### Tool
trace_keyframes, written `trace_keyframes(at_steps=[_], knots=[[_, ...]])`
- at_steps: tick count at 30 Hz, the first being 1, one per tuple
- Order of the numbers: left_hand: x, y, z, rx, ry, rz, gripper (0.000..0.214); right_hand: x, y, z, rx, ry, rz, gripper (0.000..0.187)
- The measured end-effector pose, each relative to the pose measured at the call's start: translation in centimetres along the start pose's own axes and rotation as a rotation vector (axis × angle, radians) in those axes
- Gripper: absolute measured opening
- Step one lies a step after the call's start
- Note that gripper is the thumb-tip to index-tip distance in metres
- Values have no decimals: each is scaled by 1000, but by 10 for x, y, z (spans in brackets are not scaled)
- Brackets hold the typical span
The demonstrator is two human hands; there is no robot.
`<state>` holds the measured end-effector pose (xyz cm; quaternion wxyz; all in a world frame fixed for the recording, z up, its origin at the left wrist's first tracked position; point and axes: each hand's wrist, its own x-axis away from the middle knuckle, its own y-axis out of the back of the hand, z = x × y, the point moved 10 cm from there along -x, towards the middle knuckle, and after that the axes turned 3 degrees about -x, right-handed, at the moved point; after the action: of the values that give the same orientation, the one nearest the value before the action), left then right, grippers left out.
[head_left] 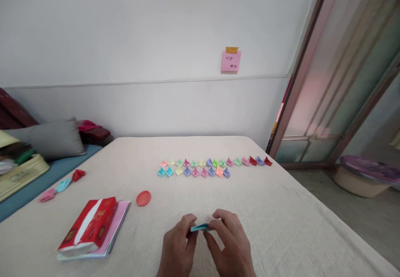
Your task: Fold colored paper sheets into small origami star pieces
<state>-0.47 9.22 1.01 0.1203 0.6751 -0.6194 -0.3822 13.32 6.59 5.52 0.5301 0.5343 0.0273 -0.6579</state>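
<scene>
In the head view, the left hand (178, 245) and the right hand (229, 243) are close together at the bottom centre of the frame. Both hands pinch a small folded piece of teal paper (200, 227) in a narrow grip, the left at one end and the right at the other. The paper is held just above a cream-covered surface (265, 227) (it could be a bed or a padded table, the picture doesn't settle it).

Farther up, near the middle of the frame, a double row of small folded paper shapes (215, 164) in many colours lies well beyond the hands. To the left of the hands are a round red lid (143, 198) and a red tissue packet (89, 227), the packet resting on pink paper (121, 218). Three more folded shapes (63, 185) lie end to end near the left edge of the surface. A grey pillow (53, 138) sits at the left of the frame, and a pink sticky note (231, 61) is taped to the wall above.
</scene>
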Motion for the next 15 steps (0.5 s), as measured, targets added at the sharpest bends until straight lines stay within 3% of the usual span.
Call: trace_keyframes(at_steps=[3,9,12,15], knots=[[0,-4,0,14,12,27,12,2,-6,-3,-82,-49,55,13],[0,-10,-5,155,57,100,11,9,-29,-20,-368,-321,243,15],[-1,-19,-7,323,128,241,8,9,-33,-36,-567,-507,228,18],[-1,-28,-14,640,176,398,26,16,-47,-51,-853,-724,278,17]])
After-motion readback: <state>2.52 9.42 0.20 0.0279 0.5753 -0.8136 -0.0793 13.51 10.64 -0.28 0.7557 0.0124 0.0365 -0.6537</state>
